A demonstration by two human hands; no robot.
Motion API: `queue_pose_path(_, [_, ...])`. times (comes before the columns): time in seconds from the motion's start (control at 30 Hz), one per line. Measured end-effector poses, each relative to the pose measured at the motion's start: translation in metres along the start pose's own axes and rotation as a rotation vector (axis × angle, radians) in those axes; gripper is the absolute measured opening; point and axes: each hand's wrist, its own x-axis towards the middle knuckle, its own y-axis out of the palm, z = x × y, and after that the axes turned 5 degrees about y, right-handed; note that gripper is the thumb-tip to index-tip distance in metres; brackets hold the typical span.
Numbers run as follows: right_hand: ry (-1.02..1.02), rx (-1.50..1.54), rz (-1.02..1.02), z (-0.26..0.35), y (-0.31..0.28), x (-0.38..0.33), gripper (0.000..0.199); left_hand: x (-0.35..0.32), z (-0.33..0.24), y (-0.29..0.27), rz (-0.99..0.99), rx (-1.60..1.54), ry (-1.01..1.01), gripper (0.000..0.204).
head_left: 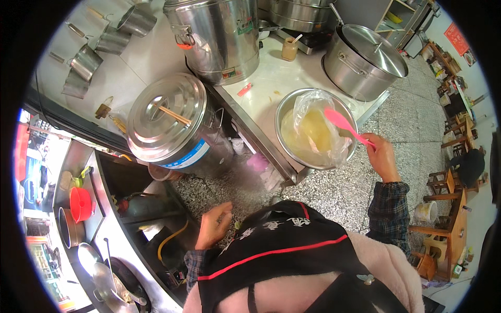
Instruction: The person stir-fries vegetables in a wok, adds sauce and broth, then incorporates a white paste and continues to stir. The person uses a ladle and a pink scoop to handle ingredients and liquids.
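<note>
In my right hand (384, 159) is a pink plastic spoon (339, 121), gripped by its handle. Its bowl end reaches over a metal basin (279, 130) at the table's corner. Inside the basin a clear plastic bag (305, 107) lies crumpled over a pale yellow content (315, 133), whose kind I cannot make out. My left hand (215, 225) hangs low beside my black apron (276, 229), away from the basin. Its fingers are loosely extended and nothing shows in them.
A lidded steel bucket (162, 120) with chopsticks (175, 115) on top stands left of the table. Behind are a large steel urn (222, 41), a lidded pot (360, 68) and a small jar (289, 49). A stove counter (125, 266) lies at left; wooden furniture (451, 229) at right.
</note>
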Motion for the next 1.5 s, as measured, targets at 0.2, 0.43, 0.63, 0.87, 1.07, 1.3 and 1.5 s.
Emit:
queue_pose_path(0.2, [-0.264, -0.263, 0.125, -0.023, 0.023, 0.041, 0.032, 0.043, -0.016, 0.018, 0.088, 0.029, -0.023, 0.032])
queue_pose_path(0.43, [-0.302, -0.501, 0.242, -0.041, 0.047, 0.048, 0.036, 0.072, -0.015, 0.018, 0.192, 0.038, -0.044, 0.032])
queue_pose_path(0.63, [-0.197, -0.448, 0.261, -0.037, 0.049, 0.031, 0.04, 0.109, -0.016, 0.012, 0.364, 0.055, 0.003, 0.034])
queue_pose_path(0.87, [0.103, -0.222, -0.042, -0.05, 0.028, -0.033, 0.037, 0.137, 0.022, 0.007, 0.488, 0.04, -0.037, 0.039])
queue_pose_path(1.07, [0.309, -0.211, 0.2, -0.048, 0.057, -0.144, 0.035, 0.149, 0.134, 0.042, 0.47, -0.05, -0.207, 0.05])
queue_pose_path(1.3, [0.345, 0.055, 0.772, 0.015, 0.11, -0.181, 0.026, 0.167, 0.225, 0.127, 0.627, -0.19, -0.574, 0.067])
queue_pose_path(1.5, [0.411, -0.015, 0.794, 0.011, 0.095, -0.171, 0.026, 0.145, 0.231, 0.158, 0.738, -0.204, -0.592, 0.069])
